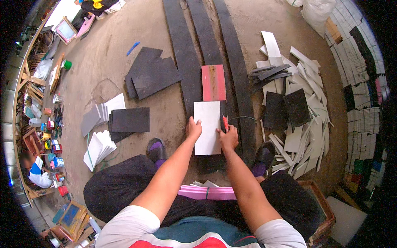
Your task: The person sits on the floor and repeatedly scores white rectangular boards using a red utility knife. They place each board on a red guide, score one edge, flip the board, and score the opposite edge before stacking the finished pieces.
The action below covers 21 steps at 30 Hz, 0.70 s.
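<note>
A white rectangular foam sheet [206, 130] lies in front of me over long black strips [196, 37]. My left hand [193, 129] is closed on its left edge, thumb on top and the other fingers mostly hidden. At the right edge, my right hand [228, 138] is closed round a red utility knife [225, 123], whose tip points away from me. Some fingers of this hand touch the sheet's edge. Just beyond the sheet's far end sits a pink-red board [213, 82] with a worn brown groove down its middle.
Stacked black sheets [130, 120] and fanned white sheets [99, 149] lie left, with larger black pieces [155, 74] beyond. White offcuts [306, 136] are heaped right. A tied pink stack [206, 192] rests near my lap. Paint cans [53, 146] and a seated person [39, 173] are far left.
</note>
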### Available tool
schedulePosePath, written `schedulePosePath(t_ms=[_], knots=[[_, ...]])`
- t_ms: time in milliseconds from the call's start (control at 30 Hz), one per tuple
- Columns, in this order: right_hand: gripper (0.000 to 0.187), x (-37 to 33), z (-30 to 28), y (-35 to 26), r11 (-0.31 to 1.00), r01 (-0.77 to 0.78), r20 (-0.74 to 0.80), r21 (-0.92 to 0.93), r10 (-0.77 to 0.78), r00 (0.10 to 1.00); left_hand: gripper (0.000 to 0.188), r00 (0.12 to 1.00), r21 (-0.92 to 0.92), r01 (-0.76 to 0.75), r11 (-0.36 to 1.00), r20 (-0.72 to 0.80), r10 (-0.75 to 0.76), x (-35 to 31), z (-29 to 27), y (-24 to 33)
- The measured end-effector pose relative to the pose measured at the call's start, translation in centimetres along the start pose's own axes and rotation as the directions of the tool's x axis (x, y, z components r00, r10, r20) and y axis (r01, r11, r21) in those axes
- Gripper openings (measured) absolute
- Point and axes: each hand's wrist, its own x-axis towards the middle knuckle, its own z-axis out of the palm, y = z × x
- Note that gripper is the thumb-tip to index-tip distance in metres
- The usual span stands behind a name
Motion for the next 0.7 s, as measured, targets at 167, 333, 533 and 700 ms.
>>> schedulePosePath(t_ms=[167,333,533,700], knots=[[0.062,0.6,-0.2,1.3,0.996,0.081,-0.032,0.038,-0.080,0.996,0.069,0.978,0.043,-0.190,0.981,-0.084,0.193,0.0,1.5,-0.7],[0.051,-1.9,-2.1,3.5,0.955,0.188,0.080,0.231,-0.212,0.974,0.071,0.982,-0.002,-0.164,0.986,-0.097,0.163,0.8,2.2,-2.4],[0.071,-3.8,-1.7,11.6,0.806,0.588,0.261,-0.067,-0.555,0.790,0.073,0.990,-0.003,-0.143,0.990,-0.007,0.143,0.2,1.9,-0.4],[0.075,-4.0,-1.7,10.6,0.730,0.659,0.213,-0.180,-0.625,0.751,0.074,0.985,-0.006,-0.165,0.986,-0.058,0.165,1.3,1.9,-2.0]])
